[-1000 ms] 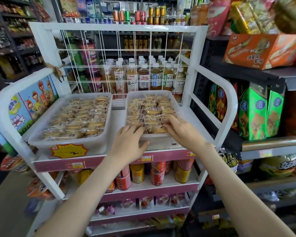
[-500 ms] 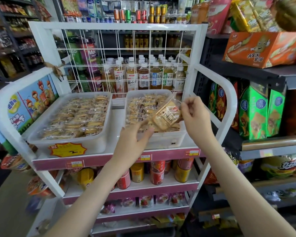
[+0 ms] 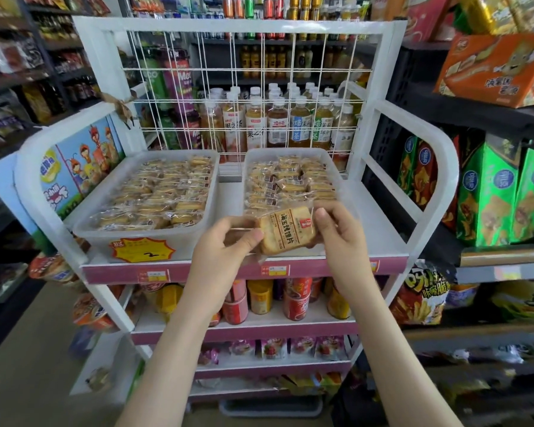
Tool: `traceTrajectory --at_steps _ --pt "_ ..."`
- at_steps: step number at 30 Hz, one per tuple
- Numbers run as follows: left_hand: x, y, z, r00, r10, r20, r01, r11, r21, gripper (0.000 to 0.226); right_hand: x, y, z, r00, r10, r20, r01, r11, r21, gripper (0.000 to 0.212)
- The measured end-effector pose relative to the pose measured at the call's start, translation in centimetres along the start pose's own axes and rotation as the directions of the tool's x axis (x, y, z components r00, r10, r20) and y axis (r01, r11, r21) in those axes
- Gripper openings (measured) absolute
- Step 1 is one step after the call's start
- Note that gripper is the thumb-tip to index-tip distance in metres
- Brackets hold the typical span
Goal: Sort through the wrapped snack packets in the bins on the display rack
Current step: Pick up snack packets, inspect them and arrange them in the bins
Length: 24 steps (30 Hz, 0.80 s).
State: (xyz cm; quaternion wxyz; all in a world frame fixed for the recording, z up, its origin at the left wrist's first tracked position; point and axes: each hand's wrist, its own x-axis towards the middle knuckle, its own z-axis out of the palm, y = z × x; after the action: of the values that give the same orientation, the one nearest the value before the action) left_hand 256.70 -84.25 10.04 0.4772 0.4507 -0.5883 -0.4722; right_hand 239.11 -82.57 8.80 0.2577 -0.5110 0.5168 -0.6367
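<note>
The left hand [image 3: 225, 251] pinches the packet [image 3: 285, 231] at its 9 o'clock edge, and the right hand [image 3: 342, 238] pinches it at 3 o'clock, thumbs on the printed face. The packet is held in the air over the near edge of the right bin [image 3: 290, 151], which lies at its 12 o'clock and is full of packets. The left bin [image 3: 105, 238], also full, sits at 10 o'clock on the rack [image 3: 198, 26].
</note>
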Motion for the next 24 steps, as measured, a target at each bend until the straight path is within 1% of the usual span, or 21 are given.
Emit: traceTrajectory --at_steps 3,5,8,10,12,15,18,24 --pt "-0.1 0.1 -0.1 1.000 -0.010 -0.025 0.010 1.000 -0.012 0.013 -0.3 -0.1 0.3 0.999 -0.023 -0.027 0.021 0.999 -0.042 0.021" --pt "-0.1 0.2 0.1 0.998 -0.045 -0.036 0.043 0.999 -0.030 0.010 -0.6 -0.2 0.4 0.997 -0.047 -0.053 0.043 0.995 -0.086 0.022" --pt "0.2 0.3 0.1 0.988 -0.153 0.006 0.153 0.978 -0.145 0.005 -0.8 -0.2 0.3 0.998 -0.053 -0.046 0.045 0.987 -0.155 0.019" --pt "0.5 0.4 -0.1 0.987 -0.159 0.038 0.163 0.972 -0.166 0.008 -0.9 -0.2 0.1 0.999 -0.043 -0.029 0.038 0.986 -0.163 0.018" --pt "0.7 0.3 -0.3 0.989 -0.135 0.054 0.141 0.980 -0.138 0.011 -0.9 -0.4 -0.2 1.000 -0.015 -0.024 0.012 0.993 -0.118 0.019" --pt "1.0 0.1 -0.4 0.994 -0.091 0.059 0.095 0.993 -0.077 0.013 -1.0 -0.8 -0.6 0.999 0.015 -0.028 -0.015 1.000 0.007 0.020" --pt "1.1 0.3 -0.4 0.997 -0.053 0.054 0.055 0.998 -0.034 0.014 -1.1 -0.9 -0.7 0.999 0.043 -0.028 -0.041 0.996 0.078 0.020" --pt "1.3 0.4 -0.4 0.997 -0.056 0.054 0.059 0.997 -0.043 0.013 -1.1 -0.8 -0.5 0.990 0.141 -0.021 -0.132 0.964 0.230 0.021"
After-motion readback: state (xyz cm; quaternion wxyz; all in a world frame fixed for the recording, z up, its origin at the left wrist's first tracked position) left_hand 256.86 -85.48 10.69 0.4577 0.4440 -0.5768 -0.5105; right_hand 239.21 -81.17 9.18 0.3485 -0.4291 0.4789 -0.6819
